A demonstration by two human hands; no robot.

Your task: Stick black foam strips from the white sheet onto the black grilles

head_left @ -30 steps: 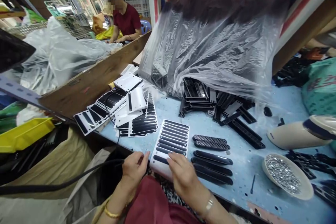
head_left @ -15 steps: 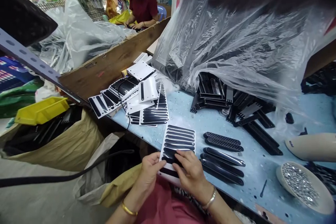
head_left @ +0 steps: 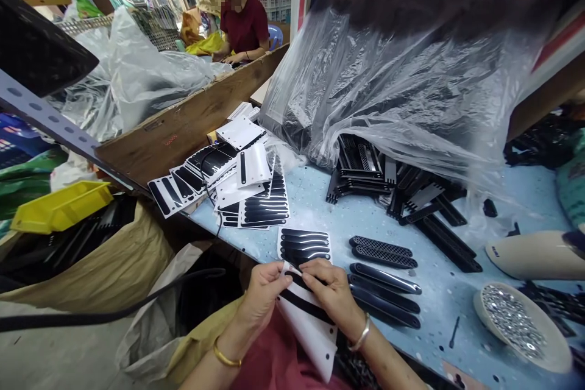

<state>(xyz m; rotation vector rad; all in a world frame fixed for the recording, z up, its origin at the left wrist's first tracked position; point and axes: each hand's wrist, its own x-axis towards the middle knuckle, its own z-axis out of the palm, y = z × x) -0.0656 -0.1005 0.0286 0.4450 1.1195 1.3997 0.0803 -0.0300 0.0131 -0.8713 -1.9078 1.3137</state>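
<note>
My left hand point(head_left: 259, 295) pinches the left edge of a white sheet of long black stickers point(head_left: 311, 332), its thumb on top. The sheet is bent, its lower part hanging over the table edge toward my lap. My right hand point(head_left: 333, 294) is closed at the bend, thumb and fingers on a black sticker there; its fingers partly hide the sticker's end. Several black stickers still show on the far part of the sheet. To the right of my right hand lie smooth black plastic strips point(head_left: 386, 294) and two black strips with a lattice surface point(head_left: 382, 251).
More sticker sheets point(head_left: 265, 207) lie piled by a wooden board point(head_left: 183, 116). Black plastic parts point(head_left: 365, 177) spill from a clear plastic bag point(head_left: 411, 85). At right are a bowl of metal nuts or washers point(head_left: 516, 323) and a pale tool point(head_left: 525, 259). A co-worker point(head_left: 247, 24) sits beyond.
The sheet, nearly flat before, has become bent, with its near part dropping toward my lap. My right fingers have moved up to the bend, close to my left thumb.
</note>
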